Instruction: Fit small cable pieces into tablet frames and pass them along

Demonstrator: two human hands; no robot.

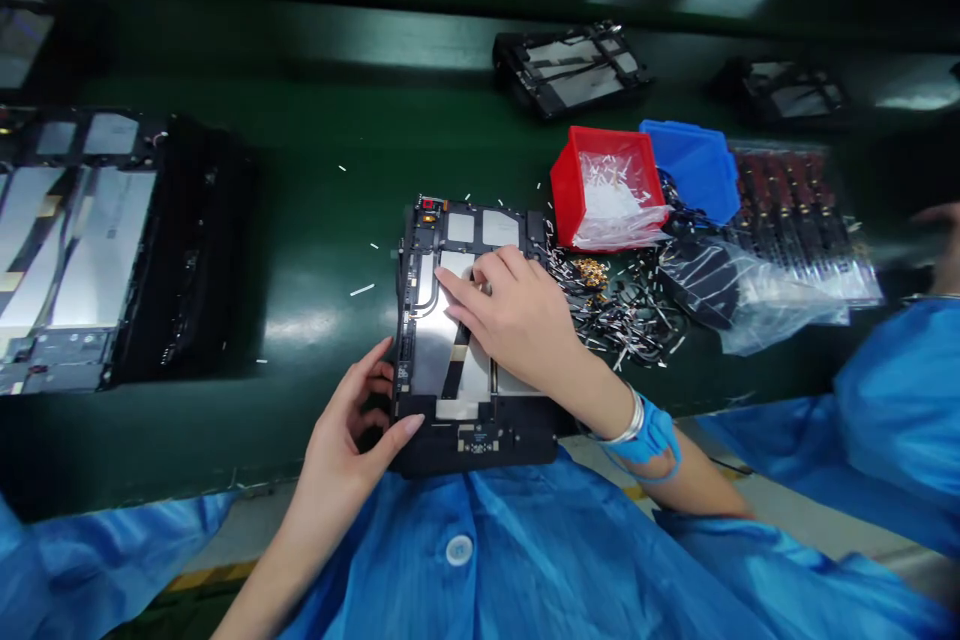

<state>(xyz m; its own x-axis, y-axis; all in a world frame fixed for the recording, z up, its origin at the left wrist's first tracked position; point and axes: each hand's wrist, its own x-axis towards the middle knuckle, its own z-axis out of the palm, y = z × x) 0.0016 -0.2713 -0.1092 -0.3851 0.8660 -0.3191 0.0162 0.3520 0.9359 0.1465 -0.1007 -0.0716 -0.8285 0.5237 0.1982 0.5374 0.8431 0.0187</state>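
The open gadget (431,360) lies flat on the green table (315,140), at 2 o'clock from the left hand (360,420) and right under the right hand (521,305). The left hand grips its near left corner, thumb on top. The right hand has bent fingers on the gadget; I can't tell if they pinch anything. This hand hides part of the gadget's middle. A messy pile of black strips (637,320) sits just beside the gadget at 3 o'clock, between it and a plastic bag (750,310). A red box (568,195) with white bits (607,195) is at 1 o'clock, a blue box (696,160) at 2, a second gadget (124,240) at 9.
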